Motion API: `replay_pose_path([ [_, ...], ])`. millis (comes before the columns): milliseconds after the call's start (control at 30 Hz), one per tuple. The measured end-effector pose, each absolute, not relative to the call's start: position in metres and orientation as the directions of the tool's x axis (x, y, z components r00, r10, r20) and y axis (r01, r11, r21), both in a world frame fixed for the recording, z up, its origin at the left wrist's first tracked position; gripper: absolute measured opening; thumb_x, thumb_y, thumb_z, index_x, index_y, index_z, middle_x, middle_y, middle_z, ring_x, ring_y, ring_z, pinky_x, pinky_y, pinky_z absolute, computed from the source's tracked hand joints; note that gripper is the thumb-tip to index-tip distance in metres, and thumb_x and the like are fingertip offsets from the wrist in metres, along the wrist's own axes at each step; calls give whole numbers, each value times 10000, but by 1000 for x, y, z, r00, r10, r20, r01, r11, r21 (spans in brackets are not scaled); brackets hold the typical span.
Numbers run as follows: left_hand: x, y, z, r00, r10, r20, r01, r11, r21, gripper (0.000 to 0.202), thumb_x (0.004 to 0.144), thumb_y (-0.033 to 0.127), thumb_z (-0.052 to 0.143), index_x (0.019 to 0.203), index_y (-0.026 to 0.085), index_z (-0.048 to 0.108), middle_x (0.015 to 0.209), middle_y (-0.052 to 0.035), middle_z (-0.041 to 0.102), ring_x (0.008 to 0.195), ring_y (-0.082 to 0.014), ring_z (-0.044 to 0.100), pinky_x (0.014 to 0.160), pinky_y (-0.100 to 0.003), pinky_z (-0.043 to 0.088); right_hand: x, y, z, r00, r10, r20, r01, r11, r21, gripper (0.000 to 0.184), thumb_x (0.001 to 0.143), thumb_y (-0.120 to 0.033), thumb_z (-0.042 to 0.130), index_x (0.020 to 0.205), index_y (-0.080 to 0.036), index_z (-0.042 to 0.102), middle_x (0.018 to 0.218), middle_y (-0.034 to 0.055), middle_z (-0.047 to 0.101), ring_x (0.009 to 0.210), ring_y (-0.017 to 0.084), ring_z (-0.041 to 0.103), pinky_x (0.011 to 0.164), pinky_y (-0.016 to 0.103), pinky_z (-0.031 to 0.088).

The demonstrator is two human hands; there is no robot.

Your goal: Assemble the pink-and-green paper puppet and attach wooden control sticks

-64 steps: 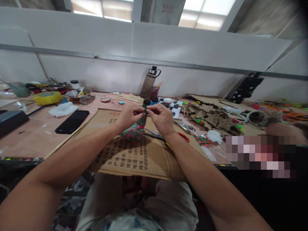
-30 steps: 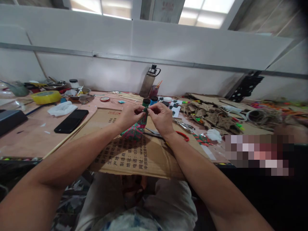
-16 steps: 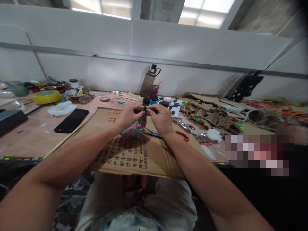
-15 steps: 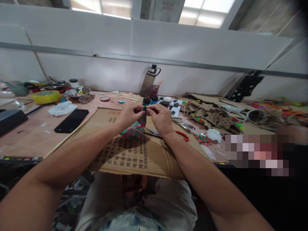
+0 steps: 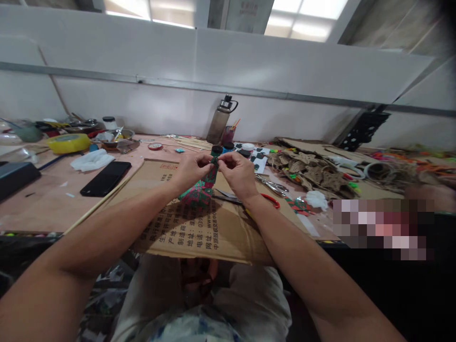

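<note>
Both hands meet above a sheet of printed cardboard (image 5: 199, 232). My left hand (image 5: 194, 171) is closed, thumb and fingers pinching a small dark green patterned piece (image 5: 214, 162), apparently cloth. From the other side my right hand (image 5: 238, 175) pinches the same piece; the fingertips hide part of it. Just below lies a green and pink patterned bundle (image 5: 197, 195) on the cardboard; whether it joins the pinched piece I cannot tell. Scissors (image 5: 228, 197) with red handles lie partly under my right wrist. Behind the hands stands a dark-capped bottle (image 5: 216, 149).
A phone (image 5: 106, 179) and yellow tape roll (image 5: 69, 143) lie left. Metal pliers-like tools (image 5: 272, 184) are right of the hands. A water bottle (image 5: 219, 121) stands at the back. Brown woven pieces (image 5: 313, 171) are heaped right, near another person's arm (image 5: 429, 197).
My fingers have shifted slightly around the green piece, and more of it shows between them. The pinched piece seems a little turned; the other things lie as before.
</note>
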State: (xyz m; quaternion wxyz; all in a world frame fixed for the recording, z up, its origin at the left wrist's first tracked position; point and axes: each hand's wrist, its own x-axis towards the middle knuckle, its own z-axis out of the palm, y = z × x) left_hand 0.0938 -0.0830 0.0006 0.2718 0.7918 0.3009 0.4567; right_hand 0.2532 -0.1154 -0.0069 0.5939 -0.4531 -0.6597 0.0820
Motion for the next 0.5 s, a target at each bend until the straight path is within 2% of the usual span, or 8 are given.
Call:
replay_pose_path([
  [167, 94, -83, 0, 402, 712, 576, 219, -685, 695, 208, 752, 178, 601, 915, 149, 726, 843, -49, 741, 782, -155, 664, 738, -263, 537, 254, -114, -7, 125, 686, 717, 495, 583, -644, 90, 744, -240, 600, 819, -201, 631, 738, -3, 653, 632, 132, 597, 644, 270, 505],
  [500, 94, -85, 0, 395, 722, 569, 223, -676, 702, 197, 756, 177, 600, 905, 143, 724, 853, -58, 734, 781, -156, 653, 728, -264, 522, 254, -116, -4, 109, 673, 731, 584, 552, -595, 42, 717, -201, 556, 730, -202, 596, 666, -15, 595, 596, 126, 541, 620, 262, 452],
])
